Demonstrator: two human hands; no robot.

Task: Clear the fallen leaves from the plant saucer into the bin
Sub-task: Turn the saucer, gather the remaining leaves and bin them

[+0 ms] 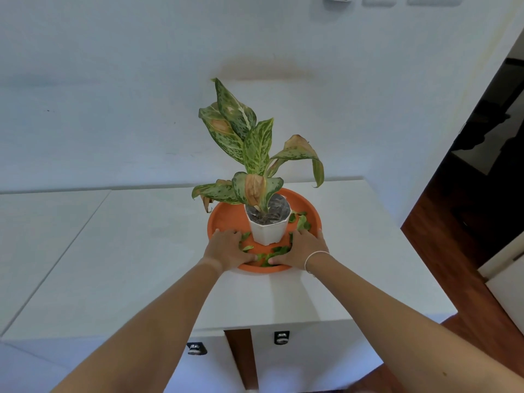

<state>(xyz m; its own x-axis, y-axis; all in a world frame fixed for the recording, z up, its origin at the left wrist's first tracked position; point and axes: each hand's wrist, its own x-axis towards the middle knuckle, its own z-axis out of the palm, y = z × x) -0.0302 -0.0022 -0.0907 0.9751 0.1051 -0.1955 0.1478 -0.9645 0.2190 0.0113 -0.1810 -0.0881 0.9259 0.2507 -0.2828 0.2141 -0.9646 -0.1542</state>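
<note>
An orange plant saucer (226, 217) sits on a white cabinet top. In its middle stands a white pot (268, 229) with a speckled green plant (249, 146). Several small green fallen leaves (301, 221) lie in the saucer, to the right of the pot and along the near side. My left hand (226, 246) lies over the saucer's near left rim, thumb inside among the leaves. My right hand (302, 249), with a thin bracelet on the wrist, rests on the near right rim, thumb also inside. Both hands grip the saucer's edge. No bin is in view.
The white cabinet top (127, 251) extends left and ends at a front edge near me, with drawer handles (281, 337) below. A white wall rises behind the plant. To the right is brown wooden floor (453, 236) and a dark doorway.
</note>
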